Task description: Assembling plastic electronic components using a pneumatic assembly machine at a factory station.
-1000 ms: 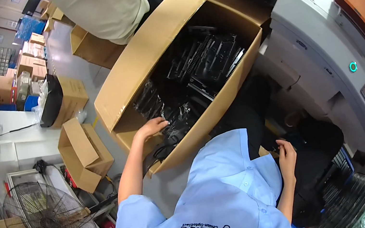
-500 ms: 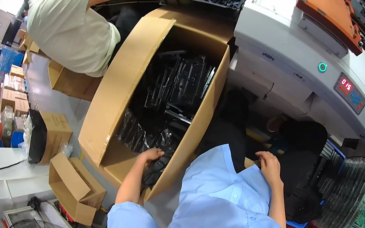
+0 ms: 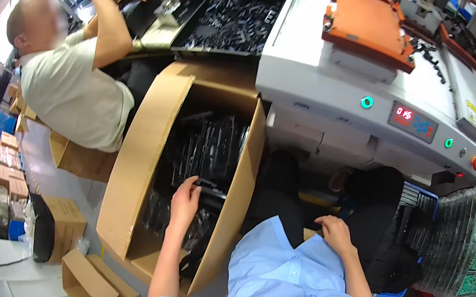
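My left hand (image 3: 185, 200) reaches into a large open cardboard box (image 3: 126, 162), above the things inside it, with its fingers loosely extended and nothing visible in them. Black plastic frame-like parts (image 3: 206, 151) stand packed in rows just beyond its fingertips. Crumpled dark plastic film (image 3: 197, 232) lies at the box's near end, under my wrist and forearm. By my lap is my right hand (image 3: 336, 233), its fingers slightly bent and apart, holding nothing that I can see.
A white machine (image 3: 298, 55) with an orange plate (image 3: 366, 24) stands right. Behind the box, a black tray (image 3: 231, 19) holds many small dark parts. A co-worker (image 3: 66, 96) sits far left. Clear trays (image 3: 467, 235) are stacked lower right; a smaller carton (image 3: 97, 288) stands left.
My left hand has lifted from the plastic film at the box's near end and moved forward toward the black parts. The view has shifted, showing more of the co-worker.
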`<state>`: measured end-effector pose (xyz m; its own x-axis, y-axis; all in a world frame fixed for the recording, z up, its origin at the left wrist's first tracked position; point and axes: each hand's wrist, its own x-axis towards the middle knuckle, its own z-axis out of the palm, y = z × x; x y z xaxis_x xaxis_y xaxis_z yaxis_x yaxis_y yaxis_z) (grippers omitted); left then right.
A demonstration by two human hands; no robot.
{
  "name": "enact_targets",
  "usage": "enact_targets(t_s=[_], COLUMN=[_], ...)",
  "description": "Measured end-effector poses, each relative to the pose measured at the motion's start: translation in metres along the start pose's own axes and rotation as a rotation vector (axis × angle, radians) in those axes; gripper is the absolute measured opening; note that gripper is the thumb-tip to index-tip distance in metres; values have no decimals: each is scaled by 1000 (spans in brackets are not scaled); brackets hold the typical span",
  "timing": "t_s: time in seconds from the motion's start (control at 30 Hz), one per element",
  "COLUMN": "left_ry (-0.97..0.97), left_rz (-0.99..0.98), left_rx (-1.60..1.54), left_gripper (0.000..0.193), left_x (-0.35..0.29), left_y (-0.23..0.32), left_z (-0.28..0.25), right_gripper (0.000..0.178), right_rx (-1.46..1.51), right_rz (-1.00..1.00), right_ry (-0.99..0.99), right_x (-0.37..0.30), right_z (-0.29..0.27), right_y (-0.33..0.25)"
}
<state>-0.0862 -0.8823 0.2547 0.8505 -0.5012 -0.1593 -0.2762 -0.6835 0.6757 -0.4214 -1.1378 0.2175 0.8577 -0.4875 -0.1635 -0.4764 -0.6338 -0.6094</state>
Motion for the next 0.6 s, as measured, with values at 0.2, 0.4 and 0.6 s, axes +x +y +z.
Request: enact_targets(t_s=[0.2, 0.4, 0.6], left_ry=[-93, 74, 328], left_rz=[233, 335, 131], left_rx=[134, -59, -242], left_gripper=[71, 52, 39], left_x=[28, 60, 95], left_y=[24, 17, -18], left_z=[46, 92, 72], right_gripper=[17, 19, 24], right_rx=[14, -6, -16], right_rz=[41, 72, 82], right_ry=[34, 103, 54], right_x=[-13, -13, 21], right_z=[12, 17, 20], right_y=[0, 7, 23])
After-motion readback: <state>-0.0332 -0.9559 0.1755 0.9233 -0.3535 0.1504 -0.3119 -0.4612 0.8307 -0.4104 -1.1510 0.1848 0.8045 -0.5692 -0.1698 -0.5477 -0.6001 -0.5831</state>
